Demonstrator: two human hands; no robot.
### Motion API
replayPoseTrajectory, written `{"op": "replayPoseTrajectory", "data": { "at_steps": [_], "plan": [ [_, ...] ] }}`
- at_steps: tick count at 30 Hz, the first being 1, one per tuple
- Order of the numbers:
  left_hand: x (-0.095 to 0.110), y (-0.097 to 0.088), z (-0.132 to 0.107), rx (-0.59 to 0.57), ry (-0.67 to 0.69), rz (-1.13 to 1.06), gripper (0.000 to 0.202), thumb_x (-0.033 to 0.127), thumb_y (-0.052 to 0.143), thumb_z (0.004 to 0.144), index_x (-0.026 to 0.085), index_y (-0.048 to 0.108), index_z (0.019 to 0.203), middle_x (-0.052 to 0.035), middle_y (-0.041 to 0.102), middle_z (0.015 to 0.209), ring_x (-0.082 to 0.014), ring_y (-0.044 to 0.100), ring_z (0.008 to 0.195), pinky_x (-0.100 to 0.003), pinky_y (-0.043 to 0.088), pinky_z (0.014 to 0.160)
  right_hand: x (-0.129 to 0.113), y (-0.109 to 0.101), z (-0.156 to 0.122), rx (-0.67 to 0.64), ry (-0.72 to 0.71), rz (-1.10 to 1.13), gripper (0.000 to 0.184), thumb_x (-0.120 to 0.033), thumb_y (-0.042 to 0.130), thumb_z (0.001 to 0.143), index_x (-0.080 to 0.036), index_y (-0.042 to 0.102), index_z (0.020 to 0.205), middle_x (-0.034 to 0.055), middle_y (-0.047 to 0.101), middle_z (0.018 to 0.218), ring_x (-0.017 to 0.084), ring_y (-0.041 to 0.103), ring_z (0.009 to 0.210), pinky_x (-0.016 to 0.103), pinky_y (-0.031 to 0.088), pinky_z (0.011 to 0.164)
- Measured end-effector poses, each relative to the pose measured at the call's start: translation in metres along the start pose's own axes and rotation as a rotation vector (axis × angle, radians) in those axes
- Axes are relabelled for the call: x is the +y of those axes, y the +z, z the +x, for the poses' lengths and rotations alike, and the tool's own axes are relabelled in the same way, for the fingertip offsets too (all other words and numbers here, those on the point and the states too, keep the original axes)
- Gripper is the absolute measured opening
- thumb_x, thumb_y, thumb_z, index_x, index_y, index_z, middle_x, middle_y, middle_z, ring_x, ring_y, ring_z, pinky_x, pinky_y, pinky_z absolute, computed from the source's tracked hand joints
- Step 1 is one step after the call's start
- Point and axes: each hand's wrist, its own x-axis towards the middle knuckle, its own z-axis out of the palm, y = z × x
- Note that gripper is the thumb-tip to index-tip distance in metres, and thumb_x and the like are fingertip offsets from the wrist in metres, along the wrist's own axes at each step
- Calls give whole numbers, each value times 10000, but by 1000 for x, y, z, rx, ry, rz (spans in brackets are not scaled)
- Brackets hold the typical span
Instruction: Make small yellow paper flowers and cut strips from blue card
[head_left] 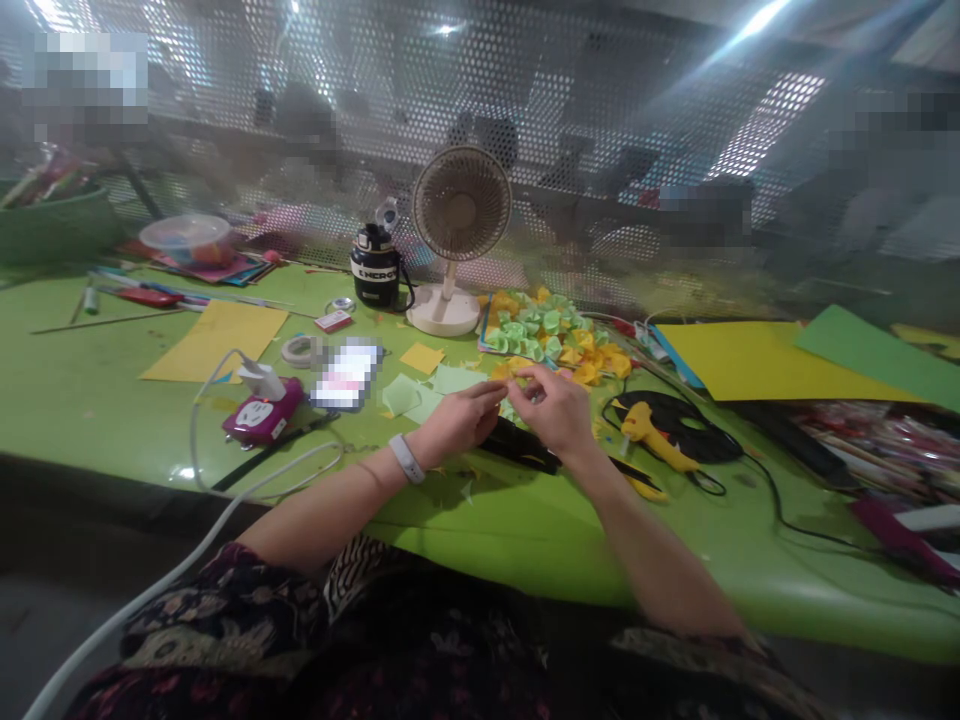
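My left hand (469,412), with a pale band on its wrist, reaches in over the table's middle with fingers pressed together. Opposite it, the fingertips of my right hand (553,408) are pinched and meet those of the left. Whatever sits between them is too small or hidden to name. Light green paper squares (450,380) lie just left of the hands, beside a small orange-yellow square (422,358). Behind the fingers is a heap of folded green and yellow paper flowers (551,330). A black object (521,445) lies beneath my hands, partly covered.
A small fan (461,205) and a black bottle (375,270) stand at the back. Leftward are a phone (346,375), a tape roll (300,350) and a purple power socket (262,412) with a white cable. To the right lie a yellow glue gun (658,438) and coloured sheets (780,358).
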Motion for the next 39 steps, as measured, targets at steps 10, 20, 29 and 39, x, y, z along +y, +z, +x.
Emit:
{"op": "replayPoseTrajectory", "data": {
  "at_steps": [10, 20, 29, 39],
  "plan": [
    [1, 0, -1, -16, -24, 10, 404, 173, 470, 955, 125, 611, 1331, -175, 652, 1342, -253, 729, 1077, -400, 608, 946, 3, -1, 1, 31, -85, -119, 234, -326, 536, 897, -189, 694, 1004, 20, 712, 662, 160, 608, 542, 280, 422, 589],
    [3, -1, 0, -31, -7, 57, 390, 148, 475, 955, 124, 606, 1322, -178, 649, 1342, -254, 721, 1103, -414, 602, 969, 8, -1, 1, -6, -164, -203, 222, -266, 508, 944, -199, 718, 917, 36, 741, 707, 165, 661, 632, 274, 378, 578],
    [3, 0, 0, 1, -1, 48, 371, 158, 466, 966, 94, 617, 1299, -183, 660, 1325, -248, 726, 1085, -405, 611, 954, 11, 0, 3, 20, -187, -191, 254, -259, 486, 975, -189, 720, 906, 49, 767, 755, 172, 696, 662, 280, 396, 587],
    [-1, 1, -1, -20, -7, 35, 378, 156, 470, 965, 112, 615, 1311, -189, 651, 1334, -257, 715, 1113, -424, 605, 968, 14, -1, 3, -37, -173, -118, 269, -289, 487, 986, -200, 727, 907, 66, 783, 825, 184, 719, 721, 281, 460, 631]
  ]
}}
